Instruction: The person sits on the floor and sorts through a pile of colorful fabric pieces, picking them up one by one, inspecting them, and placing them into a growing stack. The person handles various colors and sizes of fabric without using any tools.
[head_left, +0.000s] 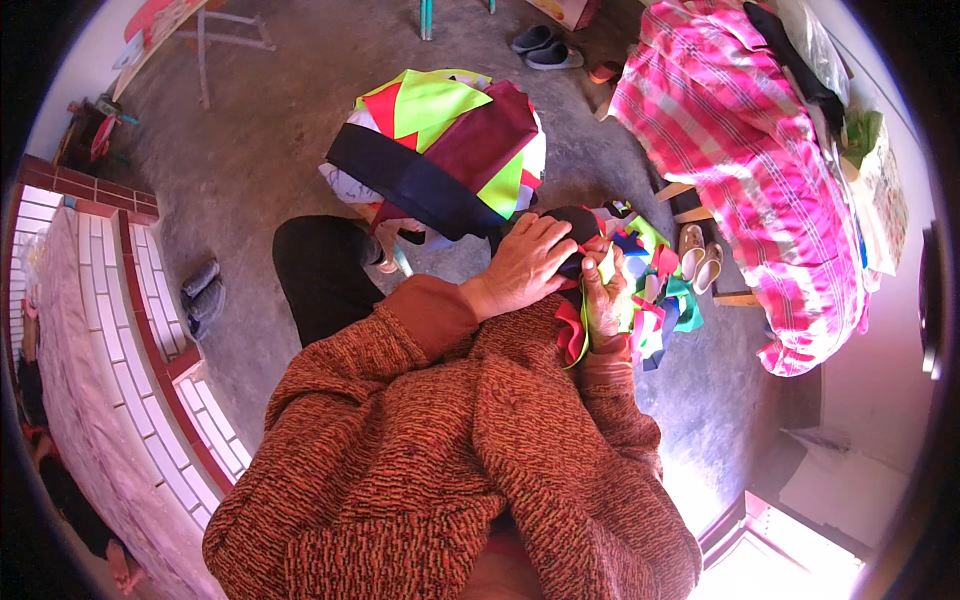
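My left hand (522, 262) lies over dark cloth at my right knee, its fingers stretched out to the right and slightly apart; what is under the palm is hidden. Close beside it, my right hand (606, 300) is closed with the thumb up, pinching a yellow-green fabric strip (607, 265). Around that hand is a heap of fabric scraps (655, 262) in red, blue, green, white and pink. In front of my knees stands a round bundle (440, 150) covered with fabric pieces in lime, maroon, black and red.
A pink plaid cloth (730, 180) covers furniture with wooden legs on the right, light slippers (700, 257) beside it. Dark shoes (546, 48) sit at the back on the concrete floor (250, 130). Another dark pair (203, 297) lies at left, near a white-tiled brick structure (120, 300).
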